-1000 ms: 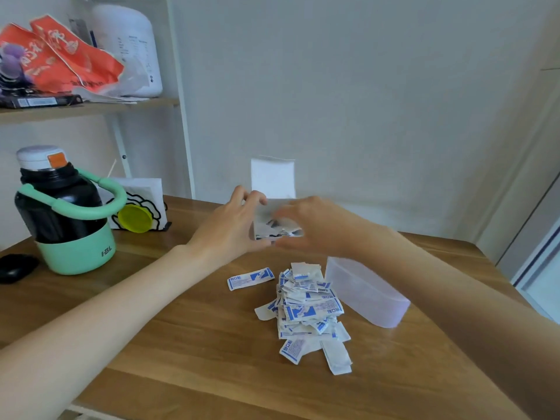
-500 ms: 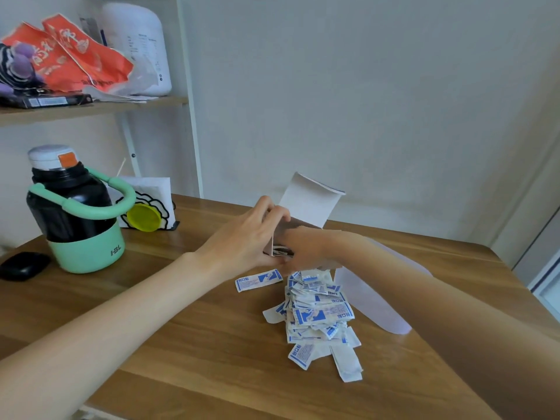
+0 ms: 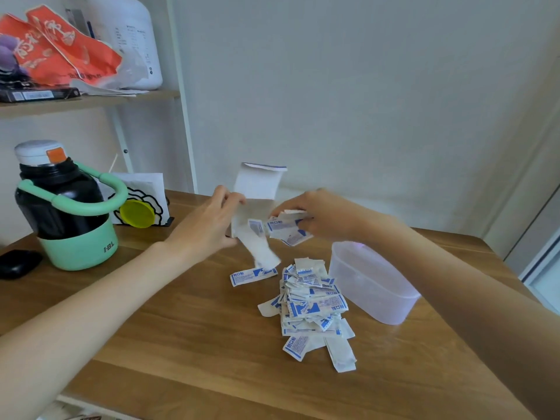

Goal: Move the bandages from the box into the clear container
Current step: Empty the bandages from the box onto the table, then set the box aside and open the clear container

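A big pile (image 3: 312, 307) of bandages lies on the counter (image 3: 188, 334), beside the tub (image 3: 372, 283), not in it. Behind it, the left hand (image 3: 206, 228) holds the box (image 3: 254, 207). The right hand (image 3: 318, 216) pinches a bunch (image 3: 286, 228) loosely. Some could slip and fall on the pile.

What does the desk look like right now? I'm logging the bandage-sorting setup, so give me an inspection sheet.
Surface: wooden table.
Job's things: white box held up, flap open; bandages coming out of it; pile of bandages on the table; clear container beside the pile, contents cannot be told.
Clutter: black-and-mint bottle, black case, napkin holder.
Hands: left hand holds the box; right hand pinches bandages.
Cables: nothing seen.
Surroundings: white wall; shelf with red bags.
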Demonstrator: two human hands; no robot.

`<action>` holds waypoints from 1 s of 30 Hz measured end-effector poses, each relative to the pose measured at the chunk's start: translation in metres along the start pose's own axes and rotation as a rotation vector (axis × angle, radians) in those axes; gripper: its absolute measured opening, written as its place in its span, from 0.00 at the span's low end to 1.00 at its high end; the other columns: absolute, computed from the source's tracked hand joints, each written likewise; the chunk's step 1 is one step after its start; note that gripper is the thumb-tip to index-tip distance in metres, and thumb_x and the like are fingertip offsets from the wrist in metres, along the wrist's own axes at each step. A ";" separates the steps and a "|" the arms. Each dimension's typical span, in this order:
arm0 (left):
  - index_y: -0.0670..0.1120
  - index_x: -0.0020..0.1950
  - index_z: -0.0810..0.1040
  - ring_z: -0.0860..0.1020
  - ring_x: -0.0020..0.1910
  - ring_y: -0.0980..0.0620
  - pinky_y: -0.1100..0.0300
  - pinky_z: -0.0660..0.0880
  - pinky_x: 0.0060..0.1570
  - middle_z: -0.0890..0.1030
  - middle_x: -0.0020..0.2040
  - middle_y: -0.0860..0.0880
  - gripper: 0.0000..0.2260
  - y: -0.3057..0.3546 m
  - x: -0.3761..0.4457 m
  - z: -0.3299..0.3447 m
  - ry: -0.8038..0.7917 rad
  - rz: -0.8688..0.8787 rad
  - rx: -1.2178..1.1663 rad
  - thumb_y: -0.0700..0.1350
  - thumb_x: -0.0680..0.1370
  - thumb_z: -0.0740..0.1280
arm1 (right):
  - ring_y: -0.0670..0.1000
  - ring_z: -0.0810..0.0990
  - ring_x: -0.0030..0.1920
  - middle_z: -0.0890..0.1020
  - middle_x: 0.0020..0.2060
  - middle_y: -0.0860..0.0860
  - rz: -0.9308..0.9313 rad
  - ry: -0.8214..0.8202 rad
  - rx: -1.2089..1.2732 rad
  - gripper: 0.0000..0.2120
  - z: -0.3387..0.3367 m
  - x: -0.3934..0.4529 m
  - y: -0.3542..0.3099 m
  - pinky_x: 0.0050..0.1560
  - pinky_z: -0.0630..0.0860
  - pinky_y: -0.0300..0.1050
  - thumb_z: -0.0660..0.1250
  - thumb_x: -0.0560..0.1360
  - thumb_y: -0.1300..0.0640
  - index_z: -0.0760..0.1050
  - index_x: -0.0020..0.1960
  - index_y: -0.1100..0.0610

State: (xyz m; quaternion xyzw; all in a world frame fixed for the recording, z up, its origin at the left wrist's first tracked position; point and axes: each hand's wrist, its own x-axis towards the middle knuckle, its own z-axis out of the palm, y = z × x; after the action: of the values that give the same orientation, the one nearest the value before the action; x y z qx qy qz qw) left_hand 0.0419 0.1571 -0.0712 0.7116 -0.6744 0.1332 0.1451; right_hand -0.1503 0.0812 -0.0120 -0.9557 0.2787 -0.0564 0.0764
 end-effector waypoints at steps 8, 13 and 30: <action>0.46 0.67 0.65 0.69 0.37 0.55 0.65 0.66 0.39 0.66 0.58 0.47 0.27 -0.016 -0.004 0.003 0.050 -0.077 0.004 0.51 0.72 0.71 | 0.55 0.65 0.68 0.70 0.68 0.50 -0.019 -0.345 -0.214 0.23 0.060 0.003 -0.001 0.66 0.64 0.55 0.63 0.77 0.51 0.65 0.70 0.47; 0.45 0.65 0.67 0.68 0.41 0.56 0.64 0.67 0.41 0.68 0.59 0.46 0.27 -0.017 -0.005 0.004 0.105 -0.042 -0.050 0.50 0.71 0.73 | 0.54 0.76 0.59 0.77 0.59 0.53 -0.070 -0.104 -0.025 0.14 0.032 0.011 -0.010 0.57 0.72 0.43 0.62 0.77 0.53 0.75 0.60 0.57; 0.42 0.69 0.62 0.75 0.56 0.47 0.59 0.70 0.44 0.71 0.67 0.43 0.29 -0.018 0.023 0.034 0.003 -0.536 -0.412 0.50 0.74 0.69 | 0.53 0.79 0.52 0.78 0.57 0.52 0.052 -0.040 -0.060 0.13 0.030 0.008 0.002 0.54 0.76 0.48 0.58 0.78 0.58 0.76 0.60 0.55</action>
State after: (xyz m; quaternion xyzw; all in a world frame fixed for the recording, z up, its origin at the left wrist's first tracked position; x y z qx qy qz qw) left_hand 0.0610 0.1237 -0.0942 0.8190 -0.4760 -0.0480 0.3167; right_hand -0.1400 0.0791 -0.0411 -0.9509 0.3033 -0.0270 0.0549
